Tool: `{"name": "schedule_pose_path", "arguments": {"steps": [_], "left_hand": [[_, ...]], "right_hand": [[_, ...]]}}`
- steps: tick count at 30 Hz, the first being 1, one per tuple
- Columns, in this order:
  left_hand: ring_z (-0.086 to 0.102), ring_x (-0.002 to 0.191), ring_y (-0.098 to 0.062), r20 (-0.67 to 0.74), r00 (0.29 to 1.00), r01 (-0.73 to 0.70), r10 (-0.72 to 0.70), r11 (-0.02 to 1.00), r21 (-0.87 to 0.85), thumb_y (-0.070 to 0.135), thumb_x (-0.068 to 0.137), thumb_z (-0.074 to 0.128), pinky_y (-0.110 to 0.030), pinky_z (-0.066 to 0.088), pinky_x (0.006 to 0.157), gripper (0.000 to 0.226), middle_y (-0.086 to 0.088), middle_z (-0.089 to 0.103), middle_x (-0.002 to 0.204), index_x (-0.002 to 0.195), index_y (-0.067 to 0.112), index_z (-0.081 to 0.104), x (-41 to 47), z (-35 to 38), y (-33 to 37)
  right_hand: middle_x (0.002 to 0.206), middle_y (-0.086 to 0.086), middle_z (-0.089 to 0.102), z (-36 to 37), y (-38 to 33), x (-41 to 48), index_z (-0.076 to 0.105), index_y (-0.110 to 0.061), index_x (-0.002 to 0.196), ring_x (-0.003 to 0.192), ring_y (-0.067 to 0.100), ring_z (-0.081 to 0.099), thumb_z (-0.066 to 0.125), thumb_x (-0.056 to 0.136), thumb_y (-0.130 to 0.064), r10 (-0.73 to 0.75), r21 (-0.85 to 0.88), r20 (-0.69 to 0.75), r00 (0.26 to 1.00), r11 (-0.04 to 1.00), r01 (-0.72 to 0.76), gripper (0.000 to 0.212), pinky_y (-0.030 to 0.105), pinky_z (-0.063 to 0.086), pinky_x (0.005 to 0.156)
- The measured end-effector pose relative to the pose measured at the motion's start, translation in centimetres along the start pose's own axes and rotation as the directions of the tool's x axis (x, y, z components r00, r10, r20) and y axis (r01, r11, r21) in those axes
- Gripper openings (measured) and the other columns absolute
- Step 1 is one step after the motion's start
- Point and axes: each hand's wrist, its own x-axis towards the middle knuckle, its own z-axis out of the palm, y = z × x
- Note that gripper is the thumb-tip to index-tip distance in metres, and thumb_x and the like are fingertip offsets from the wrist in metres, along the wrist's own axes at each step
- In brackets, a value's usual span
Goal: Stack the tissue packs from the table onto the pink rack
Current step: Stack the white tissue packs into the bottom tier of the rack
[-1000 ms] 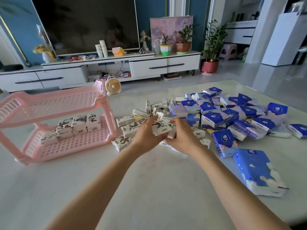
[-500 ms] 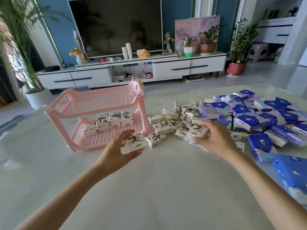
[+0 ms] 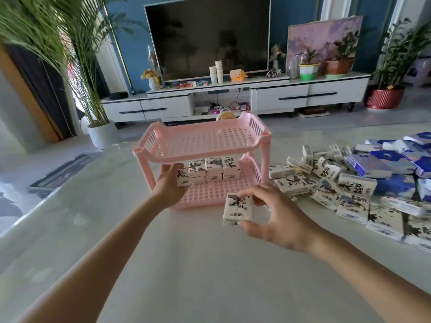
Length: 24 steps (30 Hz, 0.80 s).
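Pink plastic forms the two-tier rack [image 3: 203, 143] standing on the pale surface [image 3: 186, 264] straight ahead of you. Its lower tier carries a row of white tissue packs [image 3: 213, 167] printed with dark figures, set toward the back in what looks like two layers. Your left hand [image 3: 171, 185] reaches into that lower tier from the front left, and its fingers [image 3: 168, 167] are curled round one white pack [image 3: 184, 180] at the left end of the row, just beside its neighbour; you cannot tell from here whether this pack already rests on the shelf. Your right hand [image 3: 277, 217] holds a second pack [image 3: 238, 209] above the surface, just in front of the rack's front right corner. It is pinched with the thumb on its near end and the fingers [image 3: 256, 194] on its far end, printed face turned up toward you. To the right of the rack, a loose heap of white packs [image 3: 326, 183] lies on the surface, some flat and some tilted; blue packs [image 3: 391, 164] lie beyond them, farther right, touching the heap.
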Motion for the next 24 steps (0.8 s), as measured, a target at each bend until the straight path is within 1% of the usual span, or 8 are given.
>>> {"name": "schedule_pose_path", "arguments": {"steps": [2,5,8,11,13,15,20,24], "left_hand": [[0.033,0.128,-0.030,0.050,0.998,0.023,-0.025,0.999,0.041,-0.003,0.083,0.057,-0.031,0.033,0.106,0.071,-0.016,0.022,0.144,0.143,0.009,0.022,1.6,0.0,-0.3],[0.025,0.134,-0.030,0.109,0.994,0.002,-0.019,0.988,0.155,-0.011,0.082,0.048,-0.031,0.027,0.110,0.081,-0.015,0.019,0.149,0.147,0.009,0.006,4.0,0.2,-0.5],[0.037,0.124,-0.032,0.158,0.986,0.016,-0.050,0.977,0.212,-0.013,0.082,0.045,-0.031,0.037,0.102,0.074,-0.017,0.031,0.141,0.145,0.006,0.012,5.5,0.5,-0.8],[0.044,0.111,-0.029,0.152,0.986,0.038,-0.072,0.976,0.214,-0.013,0.083,0.043,-0.027,0.043,0.091,0.063,-0.016,0.040,0.131,0.140,0.006,0.025,6.2,0.9,-1.2],[0.046,0.101,-0.025,0.131,0.989,0.044,-0.073,0.977,0.209,-0.013,0.083,0.042,-0.024,0.044,0.084,0.056,-0.015,0.044,0.125,0.135,0.006,0.032,6.5,1.1,-1.4],[0.046,0.103,-0.026,0.113,0.992,0.037,-0.061,0.978,0.207,-0.014,0.082,0.040,-0.024,0.043,0.083,0.058,-0.015,0.044,0.126,0.136,0.007,0.032,6.7,1.4,-1.5],[0.041,0.121,-0.031,0.139,0.990,-0.048,0.008,0.955,0.291,-0.007,0.082,0.051,-0.035,0.039,0.102,0.067,-0.015,0.042,0.132,0.142,0.009,0.026,6.1,1.6,-1.7],[0.048,0.101,-0.026,0.088,0.994,-0.097,0.068,0.919,0.381,-0.004,0.083,0.051,-0.032,0.045,0.085,0.042,-0.012,0.052,0.115,0.123,0.005,0.044,6.2,2.0,-2.5]], "right_hand": [[0.113,-0.016,0.046,0.8,0.2,2.2,0.053,-0.026,0.120,0.101,-0.018,0.039,0.074,0.074,-0.030,0.000,0.019,-0.007,1.000,1.000,0.000,0.050,-0.002,0.031,0.085],[0.119,-0.010,0.048,1.8,1.1,4.5,0.052,-0.027,0.123,0.108,0.000,0.046,0.073,0.076,-0.032,0.025,0.030,0.006,1.000,0.999,-0.025,0.052,0.000,0.035,0.081],[0.121,-0.005,0.049,2.7,2.2,6.2,0.050,-0.025,0.125,0.111,0.007,0.045,0.071,0.077,-0.032,0.042,0.000,0.020,0.999,0.999,-0.042,0.053,0.007,0.034,0.086],[0.119,-0.003,0.053,3.5,2.9,7.8,0.050,-0.017,0.125,0.107,0.007,0.049,0.071,0.078,-0.026,0.052,0.012,0.033,0.998,0.999,-0.052,0.052,-0.003,0.035,0.080],[0.117,-0.001,0.057,4.1,3.2,8.5,0.049,-0.015,0.125,0.101,0.010,0.056,0.071,0.078,-0.025,0.060,-0.003,0.057,0.997,0.998,-0.060,0.053,0.009,0.046,0.084],[0.116,0.000,0.059,4.6,3.6,9.1,0.049,-0.014,0.125,0.099,0.011,0.058,0.071,0.076,-0.026,0.069,-0.047,0.071,0.995,0.997,-0.066,0.055,0.021,0.051,0.087],[0.117,0.002,0.055,4.5,4.2,9.7,0.049,-0.015,0.126,0.107,0.015,0.050,0.070,0.078,-0.027,0.090,-0.188,0.057,0.994,0.979,-0.078,0.054,0.017,0.036,0.090],[0.123,0.008,0.048,3.7,4.1,10.3,0.043,-0.016,0.131,0.117,0.023,0.042,0.067,0.080,-0.031,0.159,-0.383,0.086,0.984,0.917,-0.115,0.059,0.028,0.035,0.094]]}}
